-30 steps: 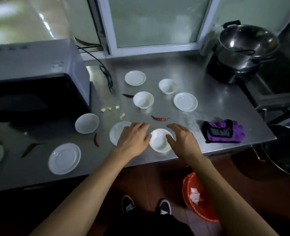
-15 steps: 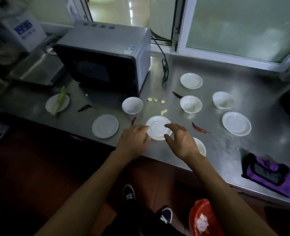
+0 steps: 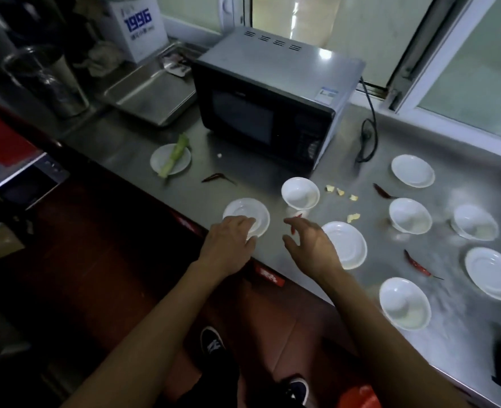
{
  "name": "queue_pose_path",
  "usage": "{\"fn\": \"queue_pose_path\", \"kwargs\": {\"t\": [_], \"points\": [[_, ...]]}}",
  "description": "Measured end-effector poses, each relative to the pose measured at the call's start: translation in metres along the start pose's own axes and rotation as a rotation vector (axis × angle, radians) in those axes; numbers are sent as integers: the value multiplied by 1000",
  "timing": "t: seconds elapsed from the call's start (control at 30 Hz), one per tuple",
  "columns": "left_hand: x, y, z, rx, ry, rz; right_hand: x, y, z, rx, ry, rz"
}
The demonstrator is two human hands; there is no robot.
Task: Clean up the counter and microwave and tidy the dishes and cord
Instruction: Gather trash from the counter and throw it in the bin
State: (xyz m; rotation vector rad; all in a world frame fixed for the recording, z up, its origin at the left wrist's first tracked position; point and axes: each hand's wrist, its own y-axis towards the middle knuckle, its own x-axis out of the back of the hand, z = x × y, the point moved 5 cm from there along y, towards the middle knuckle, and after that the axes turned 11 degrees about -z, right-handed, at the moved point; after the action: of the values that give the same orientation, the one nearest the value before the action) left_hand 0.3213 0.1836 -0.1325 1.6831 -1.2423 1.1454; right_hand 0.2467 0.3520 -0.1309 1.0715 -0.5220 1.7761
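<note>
My left hand (image 3: 231,245) lay flat on the saucer (image 3: 246,217), my right hand (image 3: 311,245) hovered spread; glazed, brittle, slippery — best pinched at its rim.

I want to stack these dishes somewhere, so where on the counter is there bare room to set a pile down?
Bare steel lies in front of the microwave, between the plate with the green stalk and the small bowl, though a dried chilli lies there. Another patch runs along the window sill, right of the cord. The right side is crowded with dishes and chillies.
</note>
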Motion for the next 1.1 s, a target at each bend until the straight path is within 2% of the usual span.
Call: {"fn": "queue_pose_path", "kwargs": {"t": [0.4,0.93,1.1], "points": [[25,50,114,-2,-36,-20,-69,58,79,-45,-2,21],[-11,171,182,27,-98,7,-132,172,70,-134,91,82],[-27,210,198,-37,-53,32,-148,209,74,-140,90,139]]}}
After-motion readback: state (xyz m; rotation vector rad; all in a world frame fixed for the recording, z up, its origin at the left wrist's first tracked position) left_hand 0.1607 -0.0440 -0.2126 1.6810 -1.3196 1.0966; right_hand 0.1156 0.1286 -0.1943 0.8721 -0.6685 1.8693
